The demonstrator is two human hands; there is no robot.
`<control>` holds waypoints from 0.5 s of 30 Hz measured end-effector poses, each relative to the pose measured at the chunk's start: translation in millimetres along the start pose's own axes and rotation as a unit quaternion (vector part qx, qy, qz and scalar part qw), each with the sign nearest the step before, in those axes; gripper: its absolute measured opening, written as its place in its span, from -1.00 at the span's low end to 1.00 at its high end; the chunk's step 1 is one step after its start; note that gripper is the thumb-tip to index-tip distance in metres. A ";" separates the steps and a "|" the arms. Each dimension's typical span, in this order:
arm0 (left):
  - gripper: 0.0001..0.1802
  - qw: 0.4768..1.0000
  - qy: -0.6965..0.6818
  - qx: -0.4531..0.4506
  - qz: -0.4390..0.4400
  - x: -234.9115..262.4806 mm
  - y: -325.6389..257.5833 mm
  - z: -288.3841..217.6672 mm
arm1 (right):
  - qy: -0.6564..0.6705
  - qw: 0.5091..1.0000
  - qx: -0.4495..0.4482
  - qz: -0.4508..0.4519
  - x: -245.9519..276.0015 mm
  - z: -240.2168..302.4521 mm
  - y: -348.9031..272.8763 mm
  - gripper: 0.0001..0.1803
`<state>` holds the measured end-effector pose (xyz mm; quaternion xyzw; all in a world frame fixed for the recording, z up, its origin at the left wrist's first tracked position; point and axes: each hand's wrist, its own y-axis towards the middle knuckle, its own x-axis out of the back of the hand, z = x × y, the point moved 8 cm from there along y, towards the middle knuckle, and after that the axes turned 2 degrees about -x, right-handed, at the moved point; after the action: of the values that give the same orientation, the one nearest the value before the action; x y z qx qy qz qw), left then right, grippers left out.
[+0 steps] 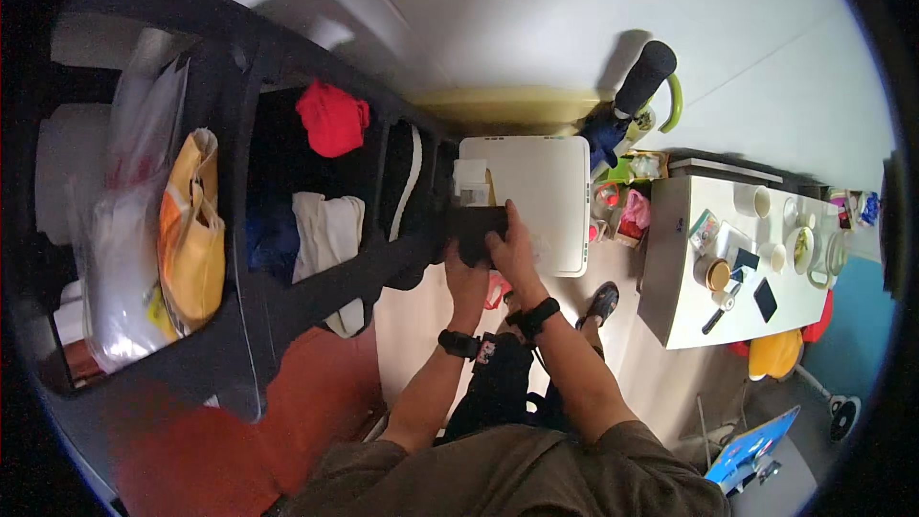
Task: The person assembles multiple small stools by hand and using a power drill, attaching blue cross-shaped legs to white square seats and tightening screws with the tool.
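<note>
Presently, hands: a dark folded garment [476, 230] is gripped from both sides, just above the edge of the dark shelving unit [287, 268].
Left hand [465, 280]: fingers curled under the cloth from below.
Right hand [514, 247]: fingers pressed together over its top right edge.
Nearby: a white box lid [541, 201] lies just beside; a small white carton [471, 182] sits at the cloth's far edge.
Risk: the carton could be knocked over if the cloth is swung upward.
Risk: the fold may slump open, since only the ends are held.
</note>
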<state>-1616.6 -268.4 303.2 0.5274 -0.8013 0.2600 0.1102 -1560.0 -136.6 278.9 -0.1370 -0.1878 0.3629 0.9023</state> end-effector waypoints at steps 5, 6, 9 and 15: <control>-0.42 0.999 -0.042 -0.002 0.022 -3.8 6.0 -3.2 | 0.045 0.998 -0.032 0.002 12.7 8.4 7.6 -0.34; -0.43 0.997 -0.054 0.015 0.057 -8.5 7.1 -2.3 | -0.004 0.999 -0.035 0.031 13.3 10.4 8.3 -0.39; -0.42 0.991 -0.102 0.014 0.082 -12.9 4.5 -7.7 | -0.078 0.996 -0.025 0.036 15.7 14.4 13.3 -0.49; -0.42 0.997 -0.008 -0.001 0.079 -9.4 -7.8 -23.6 | -0.053 0.997 -0.040 0.033 18.9 -1.8 8.3 -0.55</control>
<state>-1607.9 -250.8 321.2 0.4646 -0.8414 0.2630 0.0833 -1551.6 -117.6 278.7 -0.1596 -0.2454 0.3917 0.8723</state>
